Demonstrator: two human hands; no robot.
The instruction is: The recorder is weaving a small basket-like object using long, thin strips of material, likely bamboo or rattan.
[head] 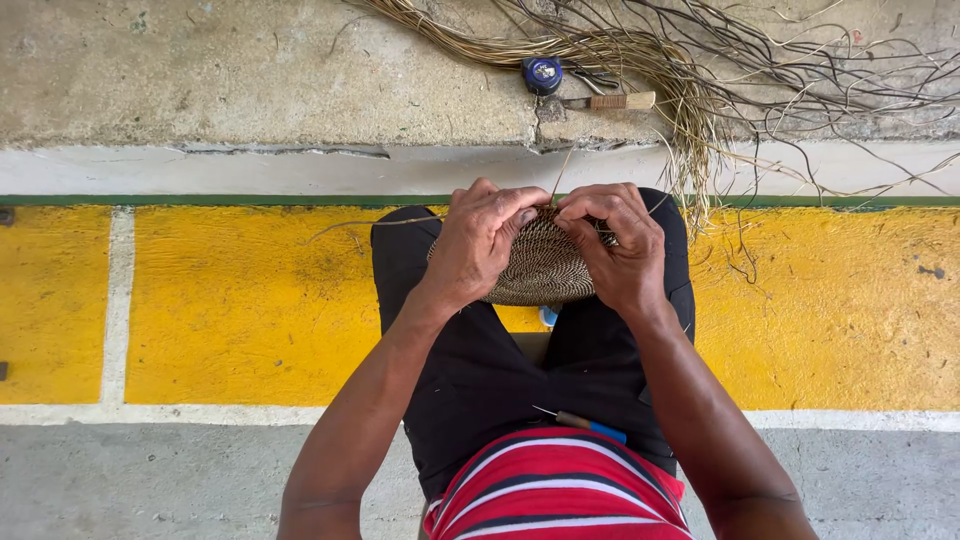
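While resting on the knees, woven disc (540, 270) in both hands' (480, 245) (620, 250) narrow grip (fingertips pinching its far rim)

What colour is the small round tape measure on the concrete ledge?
Blue round tape measure, clearest in the head view.

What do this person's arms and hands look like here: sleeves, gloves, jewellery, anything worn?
Both arms are bare along the whole visible stretch, with no sleeves showing. The left hand and right hand wear no gloves; no rings, watch or bracelets are visible. Clothing in view: a red top with white and dark stripes and black trousers.
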